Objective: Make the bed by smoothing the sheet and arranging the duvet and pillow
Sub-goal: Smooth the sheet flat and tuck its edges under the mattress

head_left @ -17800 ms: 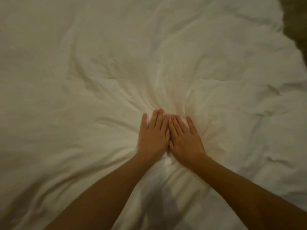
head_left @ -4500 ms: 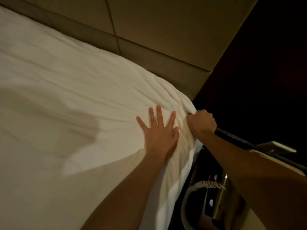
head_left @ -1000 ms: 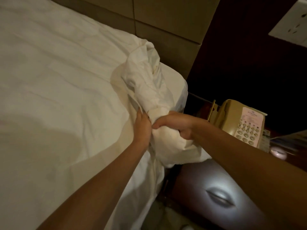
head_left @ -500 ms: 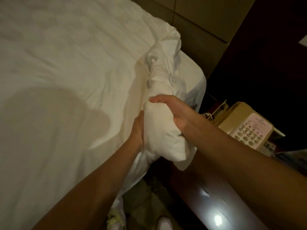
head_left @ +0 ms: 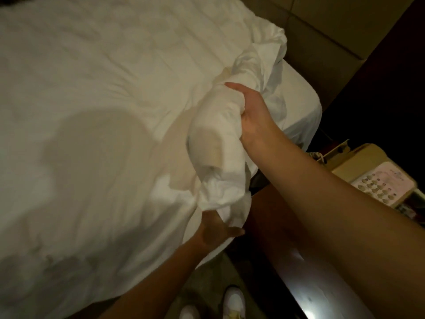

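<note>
Way off to the left of both hands the sheet [head_left: 92, 88] lies flat on the bed, a bit wrinkly. My left hand [head_left: 216, 229] is low at the bed's edge, right under the loose tail of the bunched corner [head_left: 213, 143]. Its fingers look relaxed and are just brushing the cloth, not pinching, though it's shadowy down there so don't quote me.

The bunch is twisted into a fat roll, lifted off the mattress. Its long axis runs from the headboard [head_left: 322, 31] end down toward me, and the free end points at my left palm.

My right hand [head_left: 251, 111] is wrapped round the roll's upper part from its right side, fingers curled over the top. So the tail hangs just above my left hand, and I reckon that's the one to catch it. The phone [head_left: 377, 178] sits right of my right forearm.
</note>
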Motion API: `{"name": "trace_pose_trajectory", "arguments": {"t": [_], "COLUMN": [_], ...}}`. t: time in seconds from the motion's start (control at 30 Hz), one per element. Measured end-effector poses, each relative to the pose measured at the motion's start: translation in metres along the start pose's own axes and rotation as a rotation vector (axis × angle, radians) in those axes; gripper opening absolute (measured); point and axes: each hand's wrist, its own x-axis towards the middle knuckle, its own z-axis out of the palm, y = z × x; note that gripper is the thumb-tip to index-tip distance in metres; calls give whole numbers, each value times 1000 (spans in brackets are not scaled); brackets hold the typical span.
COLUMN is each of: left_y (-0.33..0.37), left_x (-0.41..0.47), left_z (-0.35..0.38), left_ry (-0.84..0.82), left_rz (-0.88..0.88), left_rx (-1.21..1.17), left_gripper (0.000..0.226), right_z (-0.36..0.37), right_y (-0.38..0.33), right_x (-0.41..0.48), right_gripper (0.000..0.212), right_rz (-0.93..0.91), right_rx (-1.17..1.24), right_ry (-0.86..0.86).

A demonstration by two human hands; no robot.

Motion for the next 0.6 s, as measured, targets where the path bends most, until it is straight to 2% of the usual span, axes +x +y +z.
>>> {"name": "trace_pose_trajectory", "arguments": {"t": [0.03, 0.07, 0.17, 0.27, 0.33, 0.47, 0.6], "left_y": [5, 9, 14, 28, 33, 60, 95], "left_x": [-5, -5, 3, 6, 11, 38, 66], "left_z": [6, 11, 10, -22, -58, -143, -208], "left_ry": [41, 110, 461, 669, 797, 973, 1015], "left_rz": [52, 75, 87, 2, -75, -140, -29], "left_rx": [-75, -120, -229, -298, -209, 49, 302], "left_gripper": [125, 124, 64, 50, 36, 28, 28], "right_z": [0, 0, 2, 0, -3, -7, -24], "right_y": [1, 3, 3, -6, -15, -26, -29], "right_x": [-2, -2, 1, 0, 2, 15, 49], "right_gripper": [42, 39, 29, 24, 23, 36, 47], "right_rz": [9, 7, 5, 44, 51, 35, 54], "right_rx": [17, 45, 36, 35, 59, 108, 207], "right_ry": [13, 19, 60, 79, 92, 128, 167]}}
